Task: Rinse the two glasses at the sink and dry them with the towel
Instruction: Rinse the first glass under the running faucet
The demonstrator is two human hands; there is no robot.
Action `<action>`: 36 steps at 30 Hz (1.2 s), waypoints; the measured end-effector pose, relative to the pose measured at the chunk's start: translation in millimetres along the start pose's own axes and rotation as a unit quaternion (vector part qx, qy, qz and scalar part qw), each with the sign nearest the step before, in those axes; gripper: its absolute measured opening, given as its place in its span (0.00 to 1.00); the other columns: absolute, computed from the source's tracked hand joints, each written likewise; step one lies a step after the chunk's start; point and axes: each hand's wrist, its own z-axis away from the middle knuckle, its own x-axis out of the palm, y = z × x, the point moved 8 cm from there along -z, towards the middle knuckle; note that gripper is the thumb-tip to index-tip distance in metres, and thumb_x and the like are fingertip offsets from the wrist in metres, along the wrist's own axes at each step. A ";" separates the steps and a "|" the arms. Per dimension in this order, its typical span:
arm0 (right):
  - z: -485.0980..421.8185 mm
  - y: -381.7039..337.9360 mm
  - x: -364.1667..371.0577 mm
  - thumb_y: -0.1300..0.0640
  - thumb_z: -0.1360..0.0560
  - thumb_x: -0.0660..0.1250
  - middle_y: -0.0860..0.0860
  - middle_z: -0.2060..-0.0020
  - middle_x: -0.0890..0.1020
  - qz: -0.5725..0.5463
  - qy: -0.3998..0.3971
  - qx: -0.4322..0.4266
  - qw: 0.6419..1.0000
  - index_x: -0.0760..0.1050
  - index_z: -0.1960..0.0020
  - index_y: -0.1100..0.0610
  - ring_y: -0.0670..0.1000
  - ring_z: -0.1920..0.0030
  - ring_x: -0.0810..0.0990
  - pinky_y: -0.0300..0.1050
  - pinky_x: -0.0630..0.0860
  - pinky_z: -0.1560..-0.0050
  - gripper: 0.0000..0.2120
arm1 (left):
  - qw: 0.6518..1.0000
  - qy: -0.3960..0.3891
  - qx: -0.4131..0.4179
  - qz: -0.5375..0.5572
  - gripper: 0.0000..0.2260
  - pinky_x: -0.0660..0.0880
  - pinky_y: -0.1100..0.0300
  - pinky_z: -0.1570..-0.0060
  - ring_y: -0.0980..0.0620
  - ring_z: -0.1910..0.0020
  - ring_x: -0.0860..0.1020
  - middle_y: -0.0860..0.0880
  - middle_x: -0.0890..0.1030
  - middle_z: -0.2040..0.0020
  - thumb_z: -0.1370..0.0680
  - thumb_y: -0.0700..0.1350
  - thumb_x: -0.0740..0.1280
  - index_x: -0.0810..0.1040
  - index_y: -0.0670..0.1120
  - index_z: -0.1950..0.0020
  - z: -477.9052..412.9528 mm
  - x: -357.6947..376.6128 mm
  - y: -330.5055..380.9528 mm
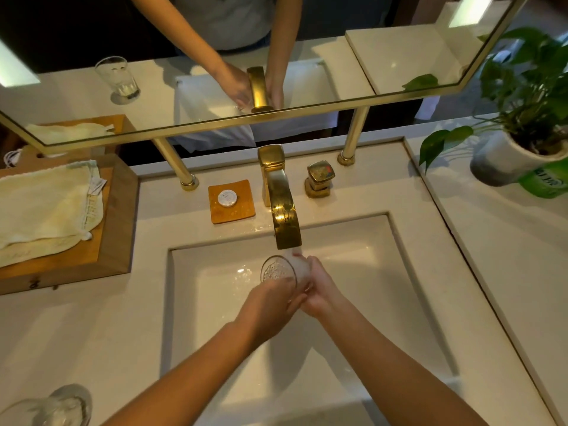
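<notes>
Both hands are down in the sink (215, 318), wrapped round one glass (278, 270) held right under the gold tap (281, 207), whose water runs onto it. The left hand (270, 305) curls round the side of the glass nearest me, at about seven o'clock of its rim. The right hand (319, 290) grips it from four o'clock, its fingers partly lost in the stream. The glass is tipped, its mouth turned toward ten o'clock, with drops or bubbles showing inside.

The second glass (58, 405) stands on the counter well off at eight o'clock from the basin, too blurred to tell whether it is wet. The towel (46, 207) lies folded on a wooden tray (116, 235) at ten o'clock, with no hand near it. I judge this to be the rinsing step, with the drying not yet begun.

The glass looks thin, rigid and light, and wet it will be slippery. A knock against the metal spout or the hard basin could chip it. I would take it round the wall, low toward the base, with the whole hand, rather than pinching the rim.
</notes>
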 end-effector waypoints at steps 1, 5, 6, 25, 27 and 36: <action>0.7 6.5 0.0 0.37 0.24 0.62 0.64 0.48 0.81 0.013 -0.012 0.025 1.000 0.75 0.36 0.63 0.61 0.50 0.82 0.52 0.81 0.57 0.31 | 0.999 -0.028 0.012 -0.015 0.13 0.73 0.62 0.51 0.49 0.49 0.80 0.47 0.83 0.47 0.20 0.51 0.58 0.77 0.49 0.40 -2.9 -2.5 -1.0; -1.1 12.5 -0.8 0.39 0.30 0.71 0.57 0.53 0.82 0.032 -0.032 0.059 0.997 0.77 0.37 0.60 0.54 0.59 0.82 0.43 0.79 0.68 0.31 | 0.989 -0.087 0.072 -0.098 0.12 0.75 0.60 0.49 0.50 0.50 0.80 0.51 0.82 0.48 0.21 0.50 0.59 0.78 0.54 0.41 -14.0 -9.5 -0.3; -2.1 9.5 0.9 0.41 0.28 0.70 0.56 0.55 0.82 0.041 -0.036 0.045 0.997 0.79 0.41 0.59 0.53 0.59 0.81 0.42 0.78 0.66 0.25 | 0.990 -0.074 0.058 -0.106 0.12 0.73 0.61 0.50 0.51 0.49 0.79 0.52 0.81 0.46 0.21 0.49 0.59 0.78 0.53 0.40 -14.4 -9.8 -0.1; 11.5 -46.1 -5.2 0.55 0.23 0.65 0.59 0.56 0.80 0.169 0.057 -0.267 0.947 0.77 0.51 0.58 0.56 0.56 0.80 0.47 0.76 0.60 0.06 | 0.721 -0.027 -0.277 0.635 0.17 0.75 0.51 0.47 0.45 0.54 0.80 0.40 0.83 0.53 0.21 0.51 0.59 0.80 0.41 0.44 -11.5 8.0 -21.0; 12.6 -50.7 -11.3 0.54 0.23 0.66 0.58 0.55 0.80 0.158 0.072 -0.277 0.945 0.77 0.48 0.58 0.56 0.55 0.80 0.49 0.78 0.59 0.08 | 0.844 -0.020 -0.181 0.504 0.12 0.76 0.57 0.49 0.49 0.53 0.81 0.44 0.83 0.51 0.21 0.47 0.60 0.81 0.45 0.46 -10.5 4.5 -11.2; 6.7 1.1 -15.1 0.38 0.24 0.62 0.60 0.44 0.82 0.166 -0.015 0.021 0.986 0.76 0.36 0.61 0.58 0.48 0.82 0.50 0.81 0.51 0.30 | 0.998 -0.025 0.051 0.033 0.12 0.76 0.61 0.49 0.53 0.49 0.81 0.53 0.83 0.46 0.21 0.49 0.61 0.79 0.55 0.40 7.4 9.8 -23.9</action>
